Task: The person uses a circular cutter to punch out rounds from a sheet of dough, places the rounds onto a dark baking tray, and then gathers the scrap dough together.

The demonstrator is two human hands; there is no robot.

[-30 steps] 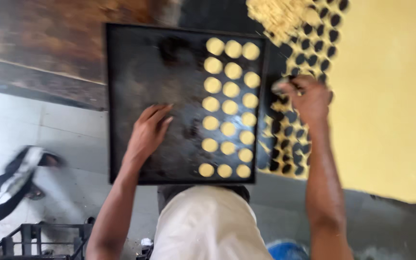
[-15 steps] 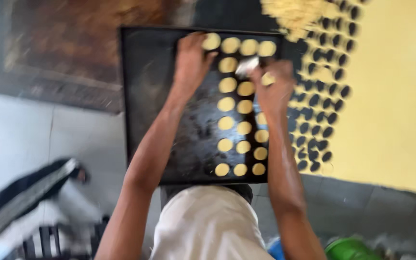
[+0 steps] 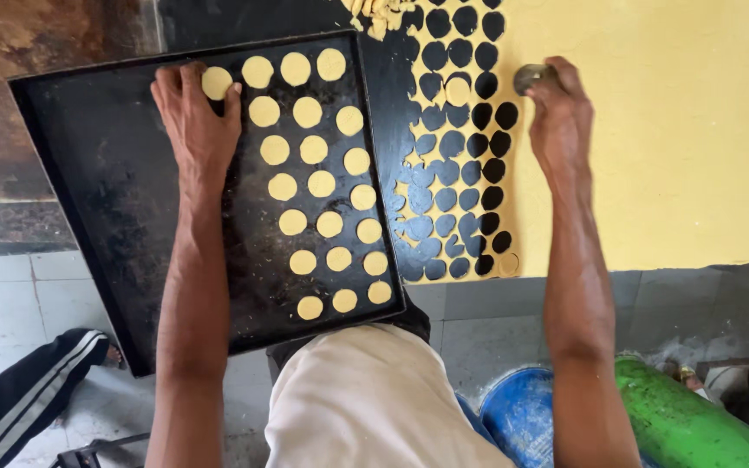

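Black tray point(image 3: 88, 173): left hand point(image 3: 194, 121) flat, fingers pressing dough disc point(image 3: 216, 83); right hand point(image 3: 559, 117) fingers gripping cutter point(image 3: 530, 76).

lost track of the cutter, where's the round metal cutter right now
In the head view, the round metal cutter is in the right hand, pressed on the yellow dough sheet, right of the cut-out holes.

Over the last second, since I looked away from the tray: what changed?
The left hand moved up the black baking tray and now sets a dough round at its top row. The right hand went from the tray back to the rolled dough sheet, gripping a round cutter. The tray stayed put.
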